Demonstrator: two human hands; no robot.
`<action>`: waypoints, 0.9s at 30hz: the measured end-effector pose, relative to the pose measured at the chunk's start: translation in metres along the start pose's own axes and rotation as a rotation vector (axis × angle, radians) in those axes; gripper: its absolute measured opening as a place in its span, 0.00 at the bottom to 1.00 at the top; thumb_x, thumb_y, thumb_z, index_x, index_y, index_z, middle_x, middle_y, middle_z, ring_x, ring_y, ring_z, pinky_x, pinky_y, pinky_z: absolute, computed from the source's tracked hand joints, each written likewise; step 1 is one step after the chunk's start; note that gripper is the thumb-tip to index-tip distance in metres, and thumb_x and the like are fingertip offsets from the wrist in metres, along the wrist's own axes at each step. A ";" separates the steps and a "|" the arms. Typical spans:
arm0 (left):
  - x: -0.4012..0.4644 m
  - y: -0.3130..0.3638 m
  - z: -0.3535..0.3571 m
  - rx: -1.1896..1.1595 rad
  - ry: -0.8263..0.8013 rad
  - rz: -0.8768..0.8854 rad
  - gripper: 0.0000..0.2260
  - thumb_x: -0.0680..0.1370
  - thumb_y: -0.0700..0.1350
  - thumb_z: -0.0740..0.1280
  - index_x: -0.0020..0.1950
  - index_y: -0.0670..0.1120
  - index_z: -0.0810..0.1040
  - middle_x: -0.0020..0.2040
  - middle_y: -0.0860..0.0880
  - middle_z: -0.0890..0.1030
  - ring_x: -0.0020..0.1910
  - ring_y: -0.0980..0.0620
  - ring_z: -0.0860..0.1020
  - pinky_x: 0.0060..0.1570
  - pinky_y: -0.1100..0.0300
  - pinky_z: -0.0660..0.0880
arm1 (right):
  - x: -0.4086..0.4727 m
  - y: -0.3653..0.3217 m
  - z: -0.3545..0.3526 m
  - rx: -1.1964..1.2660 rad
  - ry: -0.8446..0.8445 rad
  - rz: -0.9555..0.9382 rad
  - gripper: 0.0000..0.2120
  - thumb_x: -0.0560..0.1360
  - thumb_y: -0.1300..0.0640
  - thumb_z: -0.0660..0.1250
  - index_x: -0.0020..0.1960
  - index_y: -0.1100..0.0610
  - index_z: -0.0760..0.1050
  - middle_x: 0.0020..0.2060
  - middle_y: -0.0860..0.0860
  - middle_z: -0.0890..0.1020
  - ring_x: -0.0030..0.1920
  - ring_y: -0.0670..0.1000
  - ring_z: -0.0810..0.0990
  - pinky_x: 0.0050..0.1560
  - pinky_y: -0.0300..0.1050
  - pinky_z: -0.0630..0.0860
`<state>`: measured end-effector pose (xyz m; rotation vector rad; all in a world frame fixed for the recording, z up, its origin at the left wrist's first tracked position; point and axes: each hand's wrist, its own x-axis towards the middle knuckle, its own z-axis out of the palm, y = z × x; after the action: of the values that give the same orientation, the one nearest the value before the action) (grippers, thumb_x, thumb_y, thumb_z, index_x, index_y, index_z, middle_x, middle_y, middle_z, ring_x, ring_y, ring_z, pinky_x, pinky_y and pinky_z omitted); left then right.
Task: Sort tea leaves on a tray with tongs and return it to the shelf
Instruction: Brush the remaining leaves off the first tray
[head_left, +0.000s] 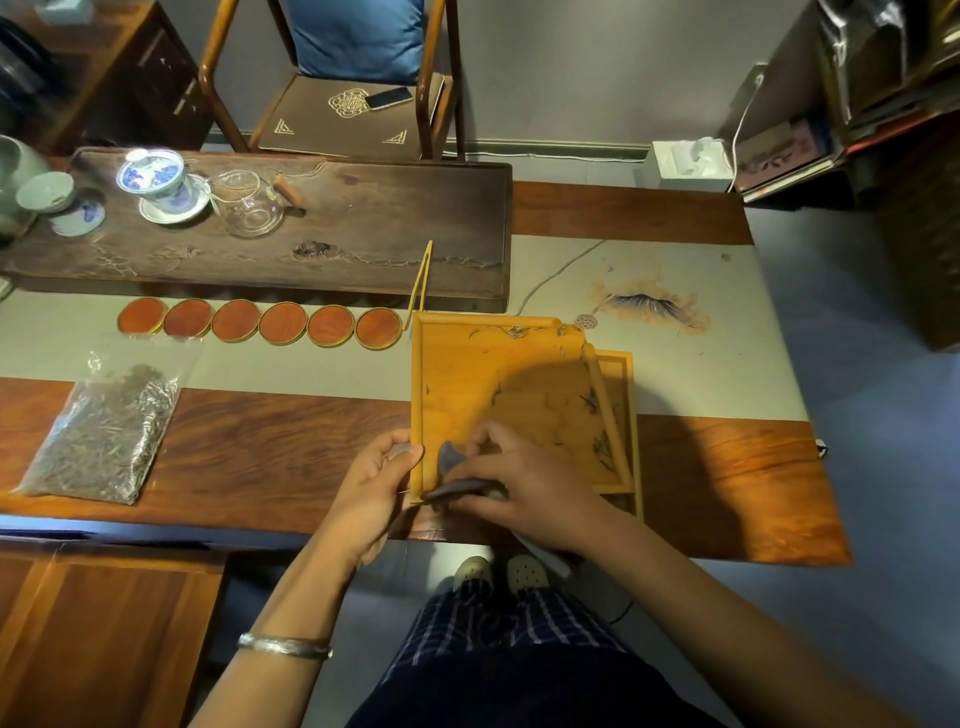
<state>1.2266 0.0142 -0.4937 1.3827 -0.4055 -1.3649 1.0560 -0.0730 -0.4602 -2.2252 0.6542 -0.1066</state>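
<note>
Two hands are at the near left corner of the tray (457, 374), and we judge the picking step to be over, since the tongs (420, 283) lie idle just beyond the tray's far left corner, tips on the dark tea board (363, 223). Our left hand (371, 493) steadies the tray, its grip closed around the left rim with fingers curled over the edge. Our right hand (511, 480) rests inside the tray, its grip pinching a small dark scoop-like piece (452, 470) against the corner; what it is exactly we cannot tell. Only scattered tea leaves (592, 402) remain, mostly toward the tray's right side, where it overlaps a second, similar tray (626, 395). The bag of tea (111, 431) lies well to the tray's left on the surface (270, 457). Next, we judge, the loose leaves need gathering toward one spot. After that both hands must take opposite rims, keeping the tray level on its way to the shelf, which is not clearly in view.
</note>
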 end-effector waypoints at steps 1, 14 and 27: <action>-0.001 0.000 -0.001 -0.004 0.008 -0.009 0.08 0.80 0.38 0.60 0.56 0.40 0.76 0.45 0.41 0.85 0.39 0.49 0.84 0.40 0.59 0.81 | -0.003 0.004 -0.004 -0.007 -0.014 0.012 0.12 0.75 0.48 0.68 0.57 0.47 0.80 0.52 0.46 0.69 0.46 0.44 0.71 0.42 0.42 0.74; 0.001 0.003 0.007 0.030 0.015 0.000 0.08 0.81 0.36 0.59 0.56 0.40 0.76 0.44 0.44 0.85 0.40 0.51 0.84 0.39 0.61 0.80 | 0.004 0.000 -0.011 0.015 0.130 0.035 0.12 0.75 0.47 0.67 0.58 0.48 0.79 0.52 0.47 0.70 0.48 0.46 0.72 0.44 0.41 0.74; -0.003 -0.002 -0.009 0.075 0.043 -0.008 0.11 0.81 0.38 0.60 0.60 0.37 0.75 0.51 0.38 0.84 0.46 0.46 0.83 0.47 0.58 0.81 | -0.035 0.028 -0.016 -0.101 0.003 0.064 0.14 0.76 0.47 0.65 0.60 0.48 0.78 0.52 0.45 0.70 0.45 0.43 0.73 0.42 0.34 0.73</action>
<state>1.2329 0.0213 -0.4960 1.4737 -0.4265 -1.3363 1.0093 -0.0820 -0.4654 -2.2982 0.7462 -0.0459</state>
